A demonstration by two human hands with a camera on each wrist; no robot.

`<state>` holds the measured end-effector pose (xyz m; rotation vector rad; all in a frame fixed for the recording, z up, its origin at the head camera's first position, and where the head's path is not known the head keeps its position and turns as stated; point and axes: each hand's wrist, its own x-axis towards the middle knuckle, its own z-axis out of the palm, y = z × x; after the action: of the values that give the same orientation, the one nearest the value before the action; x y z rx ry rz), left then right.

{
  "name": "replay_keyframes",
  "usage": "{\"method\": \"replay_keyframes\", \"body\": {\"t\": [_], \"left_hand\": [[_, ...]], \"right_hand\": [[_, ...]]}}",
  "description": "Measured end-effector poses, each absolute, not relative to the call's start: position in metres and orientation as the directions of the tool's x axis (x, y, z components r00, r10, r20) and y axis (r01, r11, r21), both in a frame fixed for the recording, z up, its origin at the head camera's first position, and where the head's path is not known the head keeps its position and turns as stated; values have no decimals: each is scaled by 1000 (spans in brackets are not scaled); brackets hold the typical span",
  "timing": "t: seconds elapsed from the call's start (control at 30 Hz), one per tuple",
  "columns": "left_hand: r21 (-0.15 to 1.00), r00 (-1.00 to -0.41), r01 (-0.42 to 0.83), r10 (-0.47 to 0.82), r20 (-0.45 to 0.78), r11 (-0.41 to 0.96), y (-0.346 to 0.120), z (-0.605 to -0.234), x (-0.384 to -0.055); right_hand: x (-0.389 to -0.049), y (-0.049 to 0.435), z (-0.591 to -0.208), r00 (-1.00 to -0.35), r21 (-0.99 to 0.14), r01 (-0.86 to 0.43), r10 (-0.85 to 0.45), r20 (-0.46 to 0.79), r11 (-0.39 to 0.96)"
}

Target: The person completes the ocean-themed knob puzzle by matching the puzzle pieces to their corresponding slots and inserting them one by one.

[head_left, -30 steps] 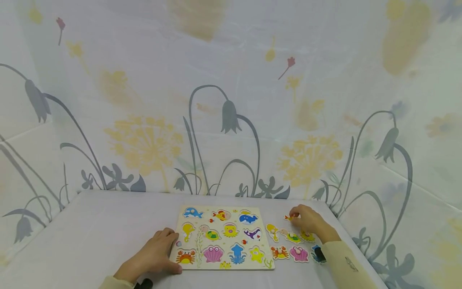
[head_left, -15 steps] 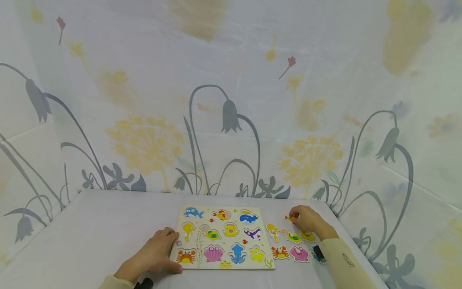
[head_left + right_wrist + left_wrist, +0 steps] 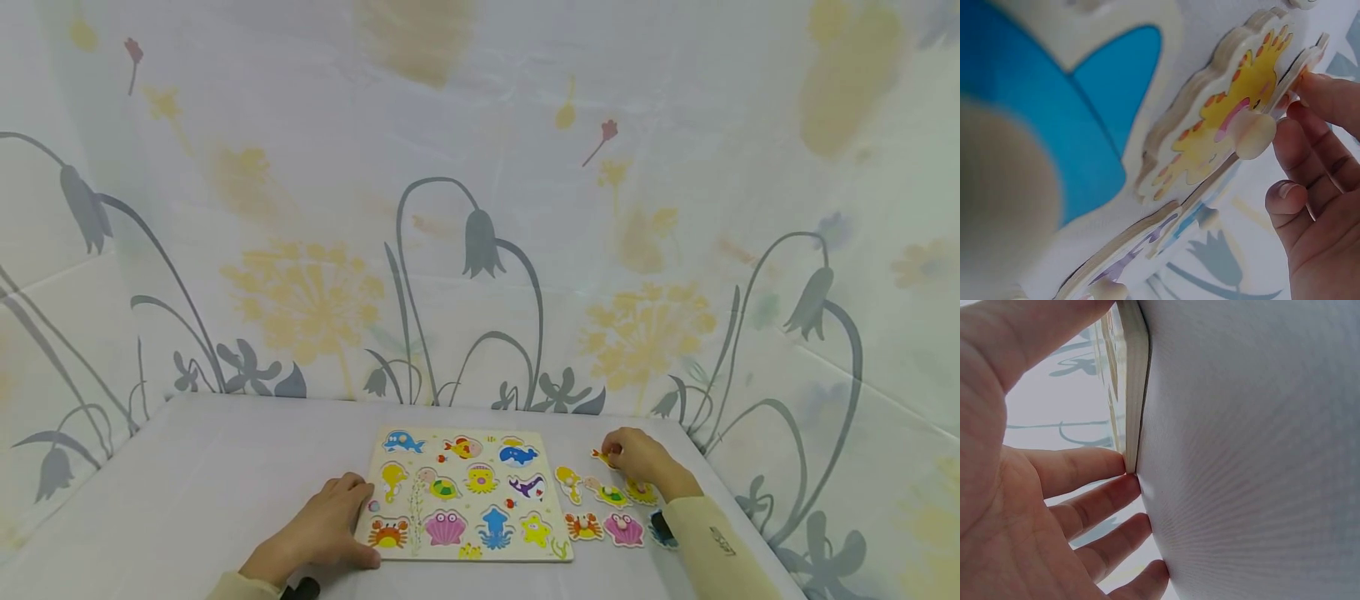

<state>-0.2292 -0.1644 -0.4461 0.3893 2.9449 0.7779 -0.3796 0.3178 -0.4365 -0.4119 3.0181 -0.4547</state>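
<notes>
On the white table lies a wooden puzzle board (image 3: 480,435) with sea-animal pictures. My left hand (image 3: 327,518) holds its near left corner, thumb at the front edge and fingers along the left side. In the left wrist view, the index fingertip touches the board's edge (image 3: 1138,375). Right of the board, my right hand (image 3: 643,459) pinches a small orange-and-yellow fish piece (image 3: 597,454), mostly hidden by the fingers. A yellow octopus piece (image 3: 1216,131) with a round knob lies close beside these fingers in the right wrist view.
Other knobbed pieces lie right of the board: a seahorse (image 3: 569,483), a turtle (image 3: 609,493), a crab (image 3: 583,526), a pink shell (image 3: 623,529) and a blue piece (image 3: 1116,87) under the right wrist. A flower-patterned cloth (image 3: 480,333) hangs behind the table.
</notes>
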Motion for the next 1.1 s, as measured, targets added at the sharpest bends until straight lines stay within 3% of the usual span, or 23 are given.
{"method": "replay_keyframes", "body": {"t": [0.6,1.1], "left_hand": [[495,-966,219,258,-11,841,-164,-445,-229],[480,-963,238,269,4,844,-164,-445,-228]], "right_hand": [[-380,282,-420,-923,-290,-383,-378,73,877],[-375,220,-407,-843,-174,-537,-520,138,825]]}}
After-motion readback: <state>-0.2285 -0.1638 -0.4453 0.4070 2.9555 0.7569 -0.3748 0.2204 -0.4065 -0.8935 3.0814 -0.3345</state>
